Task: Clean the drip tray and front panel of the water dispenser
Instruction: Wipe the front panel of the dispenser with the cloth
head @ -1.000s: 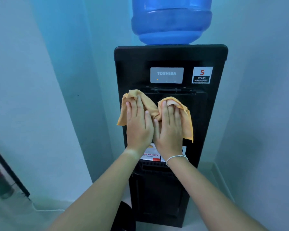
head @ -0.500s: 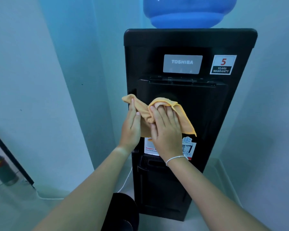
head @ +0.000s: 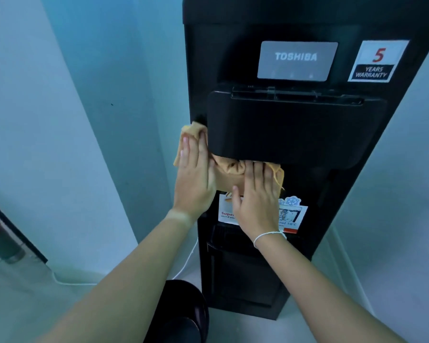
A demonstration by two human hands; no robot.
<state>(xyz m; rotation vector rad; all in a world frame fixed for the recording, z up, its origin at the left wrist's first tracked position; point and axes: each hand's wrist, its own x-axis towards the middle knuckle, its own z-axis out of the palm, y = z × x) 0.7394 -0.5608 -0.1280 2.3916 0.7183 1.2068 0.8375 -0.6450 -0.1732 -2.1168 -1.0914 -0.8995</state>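
We reach both bare forearms up and forward, wrists nearly straight. Our left hand (head: 195, 180) lies flat with fingers straight and together, pointing upward, palm pressed away from us, the back of the hand facing the camera. Our right hand (head: 256, 196) sits just beside it and slightly lower, fingers extended and pressing flat, thumb spread to the left, a thin white band round the wrist.
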